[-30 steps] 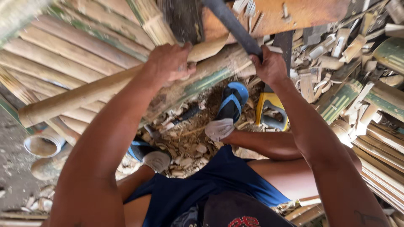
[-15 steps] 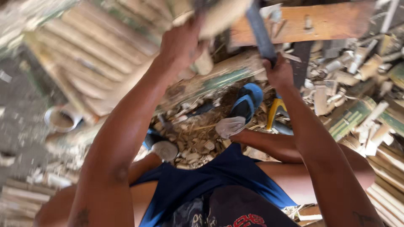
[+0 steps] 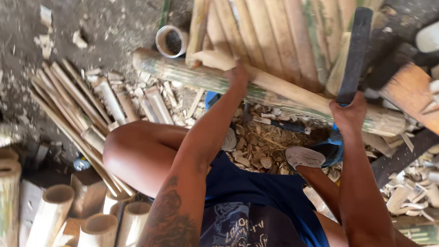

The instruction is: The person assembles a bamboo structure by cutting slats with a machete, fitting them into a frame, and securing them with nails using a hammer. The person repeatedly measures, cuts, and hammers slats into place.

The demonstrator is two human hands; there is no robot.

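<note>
My left hand [image 3: 238, 76] grips a long green-and-tan bamboo pole [image 3: 274, 89] that lies across in front of me, over my legs. My right hand [image 3: 349, 115] is closed around the handle of a dark flat-bladed chopping knife [image 3: 356, 50], whose blade points up and away over a stack of split bamboo slats [image 3: 270, 32]. Below the pole, my feet in white socks [image 3: 302, 156] and blue sandals [image 3: 333, 148] rest on a heap of bamboo chips and shavings [image 3: 260, 144].
Split bamboo strips [image 3: 87, 114] fan out on the dirt ground at left. Short cut bamboo tubes [image 3: 50, 215] stand at lower left, and one open tube [image 3: 171, 41] lies near the pole's end. A wooden block [image 3: 411, 96] and offcuts sit at right.
The view has swung left and down. The pole now lies lower across my legs with my left hand on top of it. The knife stands upright over the slats.
</note>
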